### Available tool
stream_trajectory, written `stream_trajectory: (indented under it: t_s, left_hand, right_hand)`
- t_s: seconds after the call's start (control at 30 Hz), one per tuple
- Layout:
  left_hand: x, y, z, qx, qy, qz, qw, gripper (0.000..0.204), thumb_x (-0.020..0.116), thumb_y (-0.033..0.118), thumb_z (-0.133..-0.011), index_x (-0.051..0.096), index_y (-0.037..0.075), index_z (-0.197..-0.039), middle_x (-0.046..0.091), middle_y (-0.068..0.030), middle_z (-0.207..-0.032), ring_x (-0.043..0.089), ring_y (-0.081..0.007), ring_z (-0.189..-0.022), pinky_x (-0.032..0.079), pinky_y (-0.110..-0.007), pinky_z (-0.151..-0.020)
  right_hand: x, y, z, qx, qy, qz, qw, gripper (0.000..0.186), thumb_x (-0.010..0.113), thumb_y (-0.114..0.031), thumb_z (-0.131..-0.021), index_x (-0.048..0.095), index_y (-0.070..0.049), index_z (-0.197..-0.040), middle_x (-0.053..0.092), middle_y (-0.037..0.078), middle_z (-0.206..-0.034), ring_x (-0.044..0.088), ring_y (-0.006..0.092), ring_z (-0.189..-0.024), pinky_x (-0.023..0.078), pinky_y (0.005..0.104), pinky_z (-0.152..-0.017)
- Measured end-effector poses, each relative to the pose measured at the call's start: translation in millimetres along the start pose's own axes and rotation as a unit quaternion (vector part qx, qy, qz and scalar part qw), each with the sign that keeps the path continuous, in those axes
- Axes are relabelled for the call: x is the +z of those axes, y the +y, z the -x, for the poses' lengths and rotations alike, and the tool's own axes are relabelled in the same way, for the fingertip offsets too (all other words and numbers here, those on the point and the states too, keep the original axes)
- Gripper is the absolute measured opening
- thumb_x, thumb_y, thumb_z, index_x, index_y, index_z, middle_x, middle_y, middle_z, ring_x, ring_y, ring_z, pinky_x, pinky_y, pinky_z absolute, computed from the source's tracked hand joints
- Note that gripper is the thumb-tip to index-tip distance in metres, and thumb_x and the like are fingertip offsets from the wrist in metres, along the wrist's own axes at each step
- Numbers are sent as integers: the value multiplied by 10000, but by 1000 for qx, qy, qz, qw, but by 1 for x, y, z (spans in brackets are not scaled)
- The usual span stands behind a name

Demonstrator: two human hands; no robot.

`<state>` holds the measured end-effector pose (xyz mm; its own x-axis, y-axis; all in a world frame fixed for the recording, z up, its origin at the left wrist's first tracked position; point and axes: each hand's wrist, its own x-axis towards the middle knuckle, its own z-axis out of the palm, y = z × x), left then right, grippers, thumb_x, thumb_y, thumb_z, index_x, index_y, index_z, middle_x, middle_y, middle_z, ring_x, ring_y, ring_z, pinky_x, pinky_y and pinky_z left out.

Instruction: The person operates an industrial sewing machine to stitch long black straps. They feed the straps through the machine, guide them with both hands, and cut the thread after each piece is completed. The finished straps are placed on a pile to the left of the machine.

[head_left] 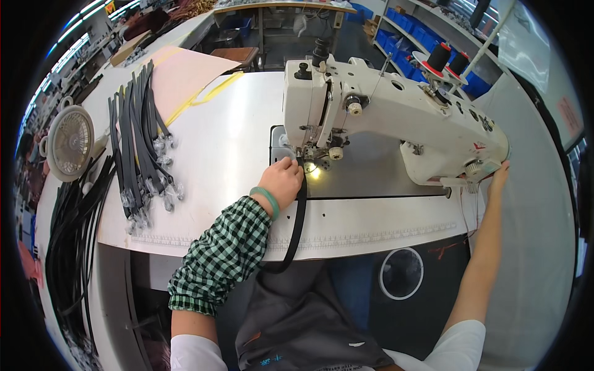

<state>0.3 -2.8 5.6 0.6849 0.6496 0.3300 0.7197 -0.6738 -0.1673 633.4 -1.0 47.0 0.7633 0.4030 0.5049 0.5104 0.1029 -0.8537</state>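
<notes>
My left hand (281,182), below a green bangle and checked sleeve cover, pinches a black strap (297,226) beside the presser foot (304,153) of a white sewing machine (371,105). The strap hangs over the table's front edge. At the machine's far right end, my right hand (500,175) grips the handwheel (507,152), its fingertips partly hidden behind it. A small lamp lights the metal plate (365,179) near the needle.
Grey straps with clear-wrapped ends (139,142) lie left on the white table (216,123), near pink card (176,83), a round plastic basket (69,139) and long black straps (71,235). Thread spools (439,57) stand right. Blue bins (408,37) fill shelves behind.
</notes>
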Motion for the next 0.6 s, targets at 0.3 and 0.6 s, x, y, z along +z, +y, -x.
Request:
stream_trajectory:
  t_s: [0.3, 0.6]
  left_hand:
    - [5, -2, 5, -6, 49, 21, 999, 364, 560, 50, -608, 559, -24, -964, 569, -79, -944, 507, -198, -865, 450, -269, -760]
    - [4, 4, -1, -41, 59, 118, 990, 317, 556, 23, -652, 570, 15, -969, 542, -78, -1010, 499, -224, -916, 456, -296, -781]
  right_hand:
    - [9, -89, -44, -77, -152, 368, 914, 522, 312, -427, -884, 521, 26, -1042, 574, 197, -966, 548, 318, -876, 402, 372, -781]
    - [-19, 23, 5, -48, 16, 47, 998, 458, 349, -406, -884, 516, -4, -1024, 595, 140, -907, 573, 230, -801, 437, 330, -673]
